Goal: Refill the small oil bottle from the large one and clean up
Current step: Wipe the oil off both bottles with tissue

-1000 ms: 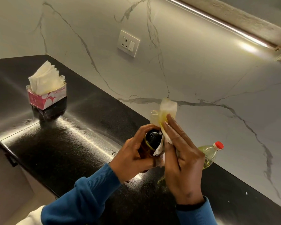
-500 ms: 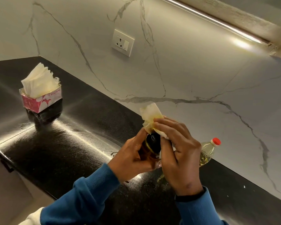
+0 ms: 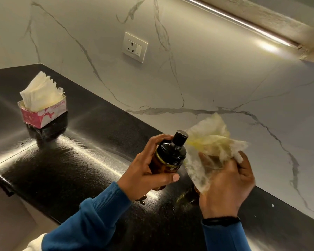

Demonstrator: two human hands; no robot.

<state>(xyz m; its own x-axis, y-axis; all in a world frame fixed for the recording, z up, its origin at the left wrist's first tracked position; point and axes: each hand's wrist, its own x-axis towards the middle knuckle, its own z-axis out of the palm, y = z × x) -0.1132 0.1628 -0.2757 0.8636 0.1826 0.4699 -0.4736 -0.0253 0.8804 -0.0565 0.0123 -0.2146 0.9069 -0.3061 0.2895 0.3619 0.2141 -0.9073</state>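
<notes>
A: Is there any writing that one can read?

B: Only on the tissue box (image 3: 43, 113), at about 9 o'clock on the black counter (image 3: 91, 156). Its pink and white side carries letters that look like "ORIGAMI", but they are small and not fully sure. The small oil bottle (image 3: 168, 156) has a gold band under its dark shoulder; the print on it is too blurred to read.

A: Where is this bottle, and who holds it?

B: It is near the centre, above the counter, tilted so that its black cap (image 3: 180, 137) points toward 1 o'clock. The left hand (image 3: 149, 171) grips it: the fingers curl round the far side of the body and the thumb lies across the near side, pointing toward 3 o'clock.

A: And the other hand?

B: The right hand (image 3: 227, 183) is at about 4 o'clock from the bottle, its back toward the camera. Its fingers are curled round a crumpled tissue (image 3: 210, 145), which is stained yellow and partly translucent. The tissue rises toward 12 o'clock from the hand and is just beside the cap; whether it touches the cap, one cannot tell.

A: What does the person wear?

B: Blue sleeves (image 3: 91, 223) on both arms, and a dark band (image 3: 220, 220) at the right wrist.

A: Something on the wall?

B: A white socket (image 3: 135, 47) at 12 o'clock on the marble wall (image 3: 207, 78).
</notes>
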